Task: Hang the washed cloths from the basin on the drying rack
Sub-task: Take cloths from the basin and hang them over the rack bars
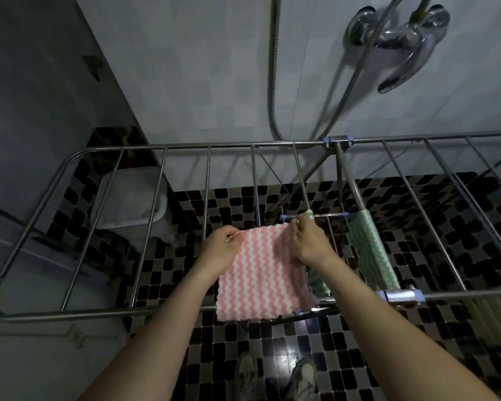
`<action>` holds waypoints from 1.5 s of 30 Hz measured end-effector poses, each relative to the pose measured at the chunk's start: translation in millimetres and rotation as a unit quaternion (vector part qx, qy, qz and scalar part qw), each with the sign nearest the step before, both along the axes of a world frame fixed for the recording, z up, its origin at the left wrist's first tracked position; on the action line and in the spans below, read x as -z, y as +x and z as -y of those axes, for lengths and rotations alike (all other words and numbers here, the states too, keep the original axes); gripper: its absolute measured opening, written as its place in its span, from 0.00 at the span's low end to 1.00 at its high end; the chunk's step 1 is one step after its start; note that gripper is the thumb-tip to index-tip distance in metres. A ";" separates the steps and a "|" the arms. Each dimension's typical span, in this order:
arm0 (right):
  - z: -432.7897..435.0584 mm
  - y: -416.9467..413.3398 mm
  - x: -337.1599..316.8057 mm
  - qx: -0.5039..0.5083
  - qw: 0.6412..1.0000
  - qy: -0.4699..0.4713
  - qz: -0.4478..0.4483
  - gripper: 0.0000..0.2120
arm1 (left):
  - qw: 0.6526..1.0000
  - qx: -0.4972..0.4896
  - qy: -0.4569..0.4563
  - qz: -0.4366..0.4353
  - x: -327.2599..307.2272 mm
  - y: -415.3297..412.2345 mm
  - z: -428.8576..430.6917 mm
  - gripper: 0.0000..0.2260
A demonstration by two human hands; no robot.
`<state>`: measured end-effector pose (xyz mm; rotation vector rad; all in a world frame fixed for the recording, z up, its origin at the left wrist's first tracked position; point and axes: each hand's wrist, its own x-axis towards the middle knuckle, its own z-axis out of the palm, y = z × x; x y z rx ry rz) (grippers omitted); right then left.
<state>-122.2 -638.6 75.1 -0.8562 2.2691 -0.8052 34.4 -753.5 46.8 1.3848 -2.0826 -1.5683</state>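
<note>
A pink and white wavy-striped cloth (262,270) is spread flat over the bars of the steel drying rack (168,146), near its middle. My left hand (222,250) pinches the cloth's far left corner, and my right hand (308,241) pinches its far right corner. A green and white cloth (372,253) hangs over a bar just right of my right hand. Another green cloth (318,282) shows partly below the pink one. The white basin (129,198) sits on the floor at the far left, seen through the rack bars.
A chrome shower tap (399,39) with hoses juts from the tiled wall above the rack's far rail. The floor is dark checkered tile. My two shoes (275,377) stand near the rack's near rail. Bare bars extend left and right of the cloths.
</note>
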 end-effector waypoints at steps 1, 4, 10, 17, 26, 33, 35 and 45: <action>2.8 1.5 5.2 0.011 1.000 0.004 -0.008 0.09 | 1.000 -0.003 -0.020 0.004 4.7 -2.3 2.3 0.08; 10.4 5.3 15.9 0.053 0.998 0.006 -0.017 0.13 | 0.998 -0.016 -0.057 0.002 12.0 -9.5 9.6 0.09; 20.6 11.1 27.1 0.116 0.993 0.030 -0.009 0.17 | 0.993 0.012 -0.100 0.063 13.3 -25.9 15.9 0.14; 21.7 21.8 22.7 0.073 0.993 0.088 0.031 0.24 | 0.992 0.030 -0.079 0.090 24.4 -40.0 21.2 0.13; 22.3 36.7 16.4 -0.058 0.995 0.068 0.048 0.04 | 0.990 0.020 -0.118 0.073 25.0 -35.8 17.4 0.10; 7.8 35.4 4.0 -0.180 0.965 0.177 0.071 0.17 | 0.988 0.014 -0.123 0.089 28.3 -37.4 20.1 0.09; 4.1 37.0 8.9 -0.182 0.965 0.161 0.099 0.20 | 0.978 0.024 -0.166 0.127 25.0 -37.6 16.8 0.11; -22.3 59.8 31.1 -0.088 0.995 -0.033 -0.035 0.16 | 0.974 0.108 -0.181 0.080 1.6 -46.2 -8.7 0.28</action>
